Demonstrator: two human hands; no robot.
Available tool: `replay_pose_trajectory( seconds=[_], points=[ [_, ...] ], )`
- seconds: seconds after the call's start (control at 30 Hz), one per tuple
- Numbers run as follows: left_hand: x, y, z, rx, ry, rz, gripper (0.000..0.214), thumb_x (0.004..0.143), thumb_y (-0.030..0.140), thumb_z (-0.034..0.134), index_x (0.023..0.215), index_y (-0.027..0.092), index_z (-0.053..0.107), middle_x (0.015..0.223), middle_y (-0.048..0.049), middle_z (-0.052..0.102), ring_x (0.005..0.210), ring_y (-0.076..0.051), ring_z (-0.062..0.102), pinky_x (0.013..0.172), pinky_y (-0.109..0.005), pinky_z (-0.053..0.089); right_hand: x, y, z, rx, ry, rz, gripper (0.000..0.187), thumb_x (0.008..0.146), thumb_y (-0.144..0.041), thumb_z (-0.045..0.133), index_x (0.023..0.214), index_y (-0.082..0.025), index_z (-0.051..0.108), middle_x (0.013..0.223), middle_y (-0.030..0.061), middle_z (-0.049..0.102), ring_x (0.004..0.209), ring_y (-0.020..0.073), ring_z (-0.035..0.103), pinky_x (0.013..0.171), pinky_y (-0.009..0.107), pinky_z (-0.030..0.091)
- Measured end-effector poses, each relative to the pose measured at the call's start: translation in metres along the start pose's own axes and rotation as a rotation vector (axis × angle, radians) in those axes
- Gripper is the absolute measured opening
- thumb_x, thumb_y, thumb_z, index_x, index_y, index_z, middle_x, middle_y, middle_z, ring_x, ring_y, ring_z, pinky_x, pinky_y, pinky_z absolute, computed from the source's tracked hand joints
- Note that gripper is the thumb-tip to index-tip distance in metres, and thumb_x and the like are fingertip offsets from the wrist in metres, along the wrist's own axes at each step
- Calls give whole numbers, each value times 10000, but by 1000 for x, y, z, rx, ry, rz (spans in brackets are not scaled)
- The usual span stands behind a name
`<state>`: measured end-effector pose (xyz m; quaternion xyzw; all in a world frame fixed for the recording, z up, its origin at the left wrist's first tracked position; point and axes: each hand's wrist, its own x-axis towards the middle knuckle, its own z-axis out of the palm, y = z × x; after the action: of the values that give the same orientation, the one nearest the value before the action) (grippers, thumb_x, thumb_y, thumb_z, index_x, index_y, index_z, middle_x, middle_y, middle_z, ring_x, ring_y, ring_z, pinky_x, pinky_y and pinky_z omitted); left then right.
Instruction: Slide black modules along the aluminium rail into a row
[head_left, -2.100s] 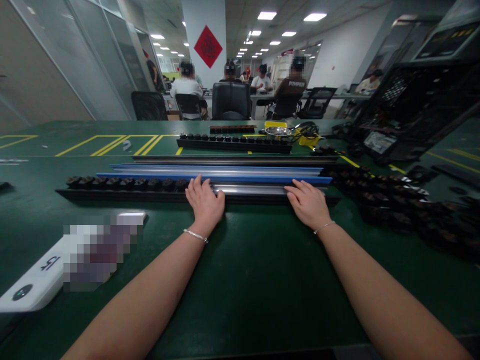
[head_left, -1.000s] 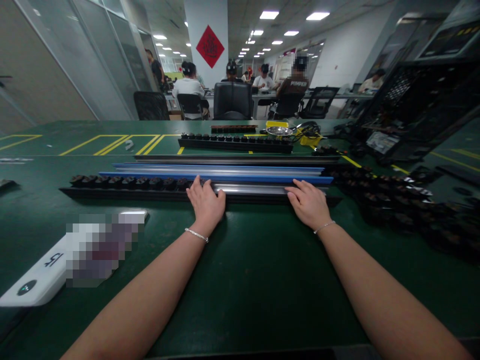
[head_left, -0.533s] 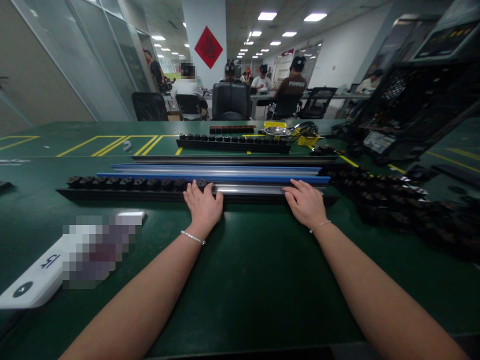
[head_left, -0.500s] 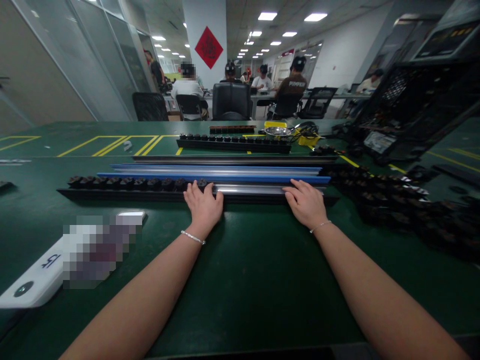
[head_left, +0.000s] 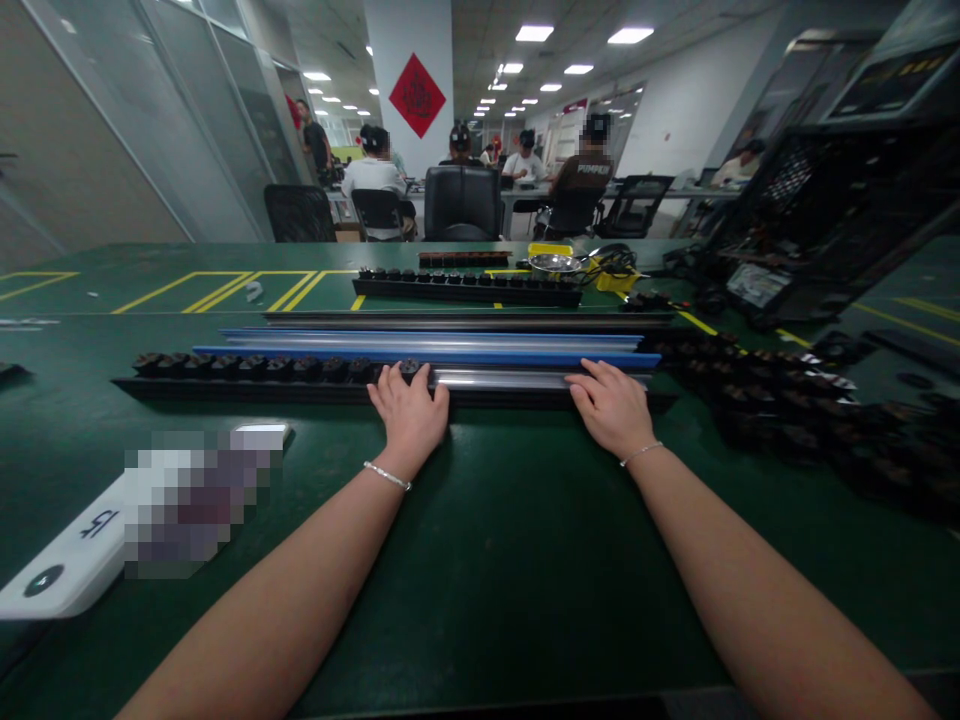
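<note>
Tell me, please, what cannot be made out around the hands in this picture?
Head view:
Black rail: the stretches under the left hand and right hand are hidden; grip or mere rest, unclear.
White device: its middle is pixelated, its end cut by the left edge.
Black parts at right: too dark and blurred to tell apart.

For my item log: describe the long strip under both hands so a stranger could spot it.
On the wide green table, long strips lie side by side. It is the long black rail nearest the person, under the left hand and right hand. Unlike the blue-edged silver strips behind it, dark blocks fill its left half, and bare silver channel shows on its right.
</note>
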<state>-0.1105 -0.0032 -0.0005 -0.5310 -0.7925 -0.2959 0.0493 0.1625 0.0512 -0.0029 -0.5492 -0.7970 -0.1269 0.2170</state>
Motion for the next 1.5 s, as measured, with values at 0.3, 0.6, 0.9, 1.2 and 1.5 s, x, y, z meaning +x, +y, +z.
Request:
replay_pose_trajectory(
  seconds=[0.3, 0.6, 0.9, 1.2, 1.5],
  points=[
    [1, 1, 0, -4, -1, -9, 483, 830, 380, 432, 1250, 193, 581, 1414, -164, 417, 1373, -336, 278, 1129, -570, 140, 0, 0, 0, 5, 5, 1, 423, 931, -386, 310, 1080, -268, 687, 1329, 56, 553, 1239, 268, 453, 955, 457, 397],
    [2, 2, 0, 0, 4, -15, 474, 835, 384, 433, 1239, 197, 596, 1396, -171, 431, 1347, -343, 316, 1121, -580, 143, 0, -1, -1, 11, 0, 6, 423, 930, -384, 307, 1074, -267, 688, 1327, 57, 554, 1242, 270, 450, 958, 467, 394],
    [-1, 6, 0, 1, -24, 6, 461, 850, 383, 422, 1250, 227, 589, 1389, -156, 439, 1341, -340, 320, 1116, -599, 126, 1, -1, -1, 13, -13, 8, 432, 930, -392, 301, 1077, -268, 688, 1328, 51, 554, 1246, 268, 441, 967, 455, 383],
    [0, 7, 1, 28, -33, 8, 461, 859, 376, 417, 1265, 228, 577, 1400, -167, 420, 1349, -339, 305, 1115, -594, 126, 0, -3, -1, 22, -6, 25, 431, 932, -387, 309, 1071, -248, 693, 1336, 61, 547, 1248, 266, 440, 975, 451, 372],
    [-1, 9, -1, 19, -39, 44, 468, 861, 354, 413, 1274, 202, 571, 1386, -183, 427, 1358, -342, 296, 1131, -546, 141, 0, -3, -1, 30, -10, 31, 423, 935, -385, 313, 1069, -253, 692, 1340, 59, 543, 1257, 264, 435, 984, 453, 367]
  ],
)
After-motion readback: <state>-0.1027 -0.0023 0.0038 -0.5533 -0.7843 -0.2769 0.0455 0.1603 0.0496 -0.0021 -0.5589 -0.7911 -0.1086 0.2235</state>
